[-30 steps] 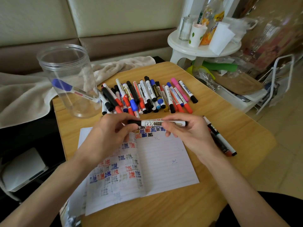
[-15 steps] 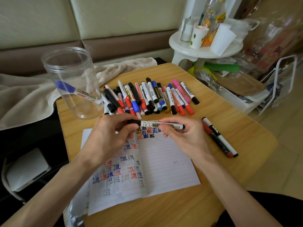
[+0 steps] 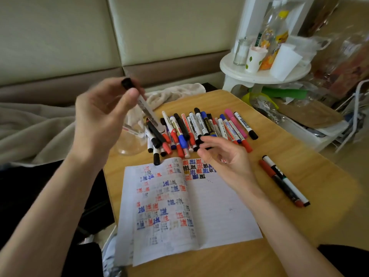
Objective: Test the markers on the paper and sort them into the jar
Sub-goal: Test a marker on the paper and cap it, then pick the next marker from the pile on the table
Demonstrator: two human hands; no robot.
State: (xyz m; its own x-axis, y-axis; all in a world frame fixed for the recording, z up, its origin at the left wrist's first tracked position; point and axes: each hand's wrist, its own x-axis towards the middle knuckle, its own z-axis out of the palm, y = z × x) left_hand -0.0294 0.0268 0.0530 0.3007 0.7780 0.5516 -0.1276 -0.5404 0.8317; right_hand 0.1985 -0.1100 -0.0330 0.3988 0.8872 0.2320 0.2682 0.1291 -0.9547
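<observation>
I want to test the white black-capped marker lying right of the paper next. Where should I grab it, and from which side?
Probably the black cap end of the white marker, from above and the right: it lies flat, its right side open, while the red marker hugs its left.

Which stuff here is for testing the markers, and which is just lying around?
For the job: marker in the left hand, marker pile, two markers set aside, lined paper, clear jar.
Lying about: beige blanket, white stool, paper cup, drink bottle.
</observation>
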